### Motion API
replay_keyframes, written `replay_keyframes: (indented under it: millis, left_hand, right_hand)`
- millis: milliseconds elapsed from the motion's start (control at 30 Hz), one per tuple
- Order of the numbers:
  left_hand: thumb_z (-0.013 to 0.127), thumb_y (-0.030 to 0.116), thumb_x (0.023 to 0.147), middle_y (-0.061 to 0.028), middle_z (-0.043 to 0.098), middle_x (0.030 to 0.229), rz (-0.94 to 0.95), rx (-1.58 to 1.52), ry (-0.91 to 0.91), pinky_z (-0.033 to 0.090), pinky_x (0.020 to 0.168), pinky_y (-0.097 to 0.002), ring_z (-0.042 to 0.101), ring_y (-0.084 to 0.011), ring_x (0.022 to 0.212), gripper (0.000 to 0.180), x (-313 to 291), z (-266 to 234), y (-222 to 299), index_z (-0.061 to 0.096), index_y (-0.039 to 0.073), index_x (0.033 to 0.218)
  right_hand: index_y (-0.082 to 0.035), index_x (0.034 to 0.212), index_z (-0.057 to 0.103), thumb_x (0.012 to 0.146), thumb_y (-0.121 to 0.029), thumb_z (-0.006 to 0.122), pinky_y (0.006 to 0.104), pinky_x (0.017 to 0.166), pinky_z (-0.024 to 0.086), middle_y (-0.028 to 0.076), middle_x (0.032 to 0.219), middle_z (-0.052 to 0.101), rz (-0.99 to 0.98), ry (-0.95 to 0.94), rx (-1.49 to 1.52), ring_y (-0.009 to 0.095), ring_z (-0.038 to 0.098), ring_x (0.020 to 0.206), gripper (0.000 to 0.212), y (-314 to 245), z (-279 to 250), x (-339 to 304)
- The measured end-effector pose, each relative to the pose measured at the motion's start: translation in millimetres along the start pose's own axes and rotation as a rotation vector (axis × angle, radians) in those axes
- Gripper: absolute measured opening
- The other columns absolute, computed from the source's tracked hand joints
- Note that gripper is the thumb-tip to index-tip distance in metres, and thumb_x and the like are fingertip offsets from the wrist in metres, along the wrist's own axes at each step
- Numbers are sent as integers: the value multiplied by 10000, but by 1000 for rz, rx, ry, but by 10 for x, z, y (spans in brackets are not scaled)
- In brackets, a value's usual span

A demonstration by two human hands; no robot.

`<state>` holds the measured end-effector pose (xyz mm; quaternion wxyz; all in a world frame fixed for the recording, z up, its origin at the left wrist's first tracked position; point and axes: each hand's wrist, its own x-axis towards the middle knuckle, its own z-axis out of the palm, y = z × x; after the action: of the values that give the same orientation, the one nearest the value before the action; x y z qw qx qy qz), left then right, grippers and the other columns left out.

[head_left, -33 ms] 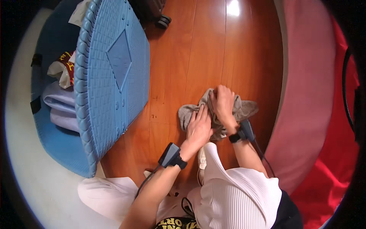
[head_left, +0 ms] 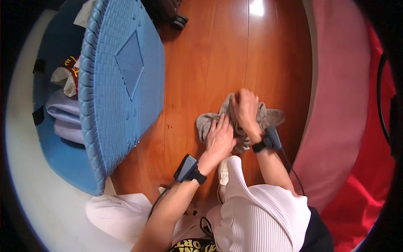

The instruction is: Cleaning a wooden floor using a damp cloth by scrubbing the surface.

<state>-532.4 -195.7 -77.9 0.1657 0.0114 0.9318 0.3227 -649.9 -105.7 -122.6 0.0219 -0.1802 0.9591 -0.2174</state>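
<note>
A crumpled grey cloth [head_left: 205, 122] lies on the wooden floor in front of my knees. My left hand [head_left: 220, 140] rests on its left part, palm down, with the fingers stretched out and slightly apart. Bent fingers of my right hand [head_left: 247, 110] are closed on a raised fold at the cloth's far middle. Part of the cloth is hidden under both hands, and a small pale tag shows at its near edge. Each wrist wears a dark strap with a grey box and a cable.
A blue woven-pattern plastic cabinet [head_left: 126, 84] stands at left, with folded lilac fabric [head_left: 63, 107] and a packet [head_left: 67, 77] inside. A wheeled dark case [head_left: 168, 14] is at the far left of the floor. Pink fabric [head_left: 340, 84] runs along the right. My white shoe [head_left: 223, 176] is close behind the cloth.
My right hand has moved slightly away from me, drawing the cloth's far fold a little with it. My left hand stays nearly in place on the cloth.
</note>
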Motion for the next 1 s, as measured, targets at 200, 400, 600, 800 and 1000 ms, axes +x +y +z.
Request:
replay_keyframes:
  millis: [200,400,600,800,1000]
  left_hand:
    - [694,200,745,-287,413,1363,41,8,132,275,1094,-499,331,-390,1332,607,237,-30,-59,493,-135,1211]
    - [696,210,737,-296,434,1339,35,-19,15,285,1087,-500,343,-392,1327,604,109,-46,19,507,-134,1195]
    - [675,209,764,-279,435,1349,52,5,143,292,1079,-506,337,-382,1335,577,173,-33,-100,510,-128,1202]
    - [692,241,756,-283,413,1371,37,41,-55,289,1085,-502,334,-381,1339,573,49,-37,-33,536,-123,1170]
    - [685,206,756,-286,402,1376,57,-14,122,285,1084,-499,325,-395,1336,598,295,-114,-140,479,-132,1205]
  right_hand:
    - [-47,805,537,780,-187,663,460,715,388,155,805,575,1,37,-42,348,550,815,189,-10,69,192]
    - [-45,796,533,777,-185,665,467,705,386,156,804,581,57,-2,8,356,554,818,193,30,-22,165]
    - [-45,788,529,793,-176,654,469,701,383,154,785,583,26,34,-9,368,554,803,181,-80,72,95]
    - [-43,819,546,783,-161,659,475,717,381,166,823,591,38,3,15,354,558,827,167,-17,-25,64]
    - [-41,772,544,770,-152,643,474,676,395,159,773,585,-13,74,12,370,557,777,150,-5,95,386]
